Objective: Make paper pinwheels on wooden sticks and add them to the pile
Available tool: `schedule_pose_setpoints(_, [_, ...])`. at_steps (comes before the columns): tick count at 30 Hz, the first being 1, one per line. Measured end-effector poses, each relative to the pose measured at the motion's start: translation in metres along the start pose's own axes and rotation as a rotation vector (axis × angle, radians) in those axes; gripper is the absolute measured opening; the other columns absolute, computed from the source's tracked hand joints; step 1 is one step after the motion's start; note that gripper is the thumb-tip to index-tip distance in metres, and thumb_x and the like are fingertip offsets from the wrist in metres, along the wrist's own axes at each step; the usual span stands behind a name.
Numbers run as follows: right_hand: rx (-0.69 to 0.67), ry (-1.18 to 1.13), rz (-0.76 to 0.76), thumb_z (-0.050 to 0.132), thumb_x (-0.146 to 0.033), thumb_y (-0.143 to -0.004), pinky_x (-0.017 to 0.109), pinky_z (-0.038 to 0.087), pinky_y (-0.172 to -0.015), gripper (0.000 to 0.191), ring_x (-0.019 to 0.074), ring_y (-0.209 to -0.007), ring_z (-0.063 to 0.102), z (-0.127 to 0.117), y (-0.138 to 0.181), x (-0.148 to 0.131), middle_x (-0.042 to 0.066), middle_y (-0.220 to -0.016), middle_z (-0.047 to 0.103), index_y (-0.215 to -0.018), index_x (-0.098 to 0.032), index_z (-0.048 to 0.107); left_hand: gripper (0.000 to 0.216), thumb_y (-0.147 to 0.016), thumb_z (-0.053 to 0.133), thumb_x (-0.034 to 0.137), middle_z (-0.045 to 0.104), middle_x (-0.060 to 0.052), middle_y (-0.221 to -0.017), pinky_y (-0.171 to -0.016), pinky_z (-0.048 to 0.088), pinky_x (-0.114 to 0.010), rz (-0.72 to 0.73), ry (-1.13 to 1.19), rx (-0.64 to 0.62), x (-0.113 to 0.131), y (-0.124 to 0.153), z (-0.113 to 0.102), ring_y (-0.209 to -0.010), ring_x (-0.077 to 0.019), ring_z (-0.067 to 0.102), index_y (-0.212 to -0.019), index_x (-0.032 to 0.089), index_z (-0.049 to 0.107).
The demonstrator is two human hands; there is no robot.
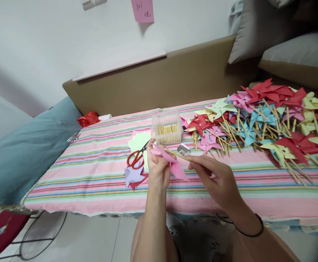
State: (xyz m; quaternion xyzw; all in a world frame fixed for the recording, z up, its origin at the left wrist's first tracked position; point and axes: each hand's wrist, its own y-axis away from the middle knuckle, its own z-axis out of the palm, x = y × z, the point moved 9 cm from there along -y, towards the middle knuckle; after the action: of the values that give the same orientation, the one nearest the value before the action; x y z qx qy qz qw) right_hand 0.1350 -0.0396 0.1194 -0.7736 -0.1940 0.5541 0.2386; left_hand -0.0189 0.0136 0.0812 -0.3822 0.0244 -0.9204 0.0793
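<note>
A striped cloth [93, 156] spreads wide to the left of both hands, its front edge passing beneath the forearms, while piled pinwheels [261, 115] crowd the area right of the right hand. Just beyond the left hand [158, 165] stands a clear box [155, 127]. That hand, fingers curled, pinches a pink pinwheel [177, 170]; the right hand [217, 178], back upward, grips a thin stick [179, 155] reaching it.

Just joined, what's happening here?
A person's left hand holds a pink pinwheel, and the right hand grips a stick with its far end at the pinwheel; whether they're joined is unclear. More sticks stand in a clear box behind. Scissors lie to the left, and a pile of pinwheels on sticks covers the right side.
</note>
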Motion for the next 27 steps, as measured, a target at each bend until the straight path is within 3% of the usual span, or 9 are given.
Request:
schedule_pose_setpoints(5, [0.013,-0.061,-0.033,0.057,-0.015,-0.09,0.028,0.051,-0.065,0.022,0.0156,-0.072,0.065,-0.003,0.0,-0.003,0.001,-0.079,0.071,-0.103,-0.025,0.071,0.081,-0.047,0.092,0.02,0.057,0.006,-0.083,-0.057,0.046,-0.018,0.019,-0.044,-0.033,0.002,-0.001,-0.002,-0.053,-0.0039,0.054,-0.116,0.032,0.051])
schedule_pose_setpoints(15, [-0.024,-0.091,-0.038,0.06,-0.013,-0.089,0.026,0.053,-0.067,0.025,0.0148,-0.073,0.067,-0.005,-0.002,-0.003,0.0,-0.079,0.072,-0.105,-0.026,0.073,0.088,-0.052,0.091,0.026,0.053,0.008,-0.064,-0.055,0.043,-0.02,0.025,-0.117,-0.108,0.008,0.0,0.001,-0.054,-0.0085,0.054,-0.128,0.032,0.047])
schedule_pose_setpoints(21, [-0.044,-0.102,-0.066,0.06,-0.011,-0.087,0.025,0.053,-0.062,0.026,0.0141,-0.069,0.067,-0.005,-0.003,-0.008,0.0,-0.078,0.073,-0.104,-0.026,0.074,0.077,-0.05,0.092,0.027,0.054,0.009,-0.06,-0.065,0.047,-0.021,0.06,-0.094,-0.145,0.011,-0.002,0.003,-0.064,-0.0111,0.062,-0.116,0.029,0.051])
schedule_pose_setpoints(27, [-0.056,-0.123,-0.095,0.06,-0.007,-0.086,0.022,0.053,-0.063,0.03,0.0119,-0.07,0.067,-0.005,-0.002,-0.011,-0.001,-0.079,0.073,-0.106,-0.025,0.074,0.067,-0.059,0.088,0.032,0.054,0.011,-0.061,-0.068,0.049,-0.022,0.061,-0.061,-0.191,0.009,-0.002,0.004,-0.057,-0.007,0.06,-0.115,0.03,0.051])
